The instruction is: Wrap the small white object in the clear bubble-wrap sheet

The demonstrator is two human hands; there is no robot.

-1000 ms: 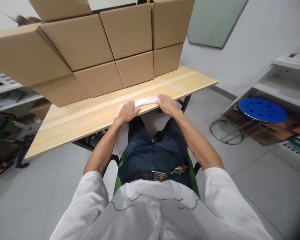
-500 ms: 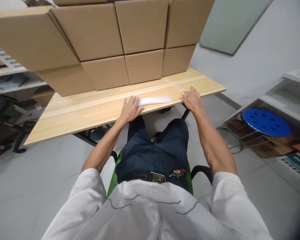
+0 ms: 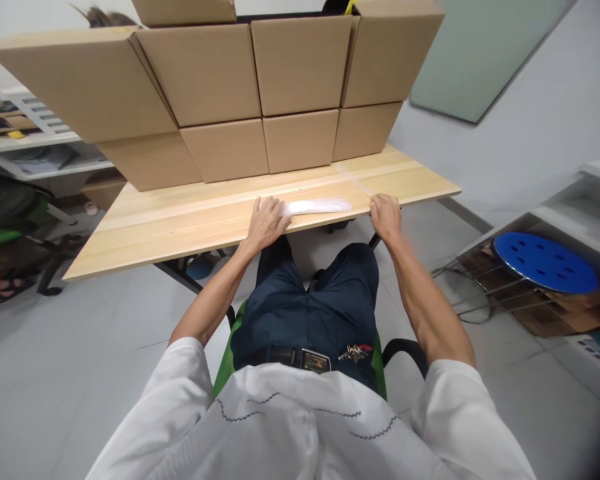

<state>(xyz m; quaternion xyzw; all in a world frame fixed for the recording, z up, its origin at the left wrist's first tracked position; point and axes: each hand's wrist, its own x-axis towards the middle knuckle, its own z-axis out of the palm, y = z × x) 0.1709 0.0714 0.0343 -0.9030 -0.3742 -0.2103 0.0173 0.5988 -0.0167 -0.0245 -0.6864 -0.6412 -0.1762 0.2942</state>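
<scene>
My right hand (image 3: 385,217), its grip unclear, has left the white strip (image 3: 320,206). Only my left hand (image 3: 267,222), fingers (image 3: 269,206) outstretched, likely steadies it.

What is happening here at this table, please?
A seated person is working at a wooden table. The left hand rests at the left end of a thin white strip. The right hand is at the table's front edge, apart from the strip. Cardboard boxes stand stacked behind it.
</scene>
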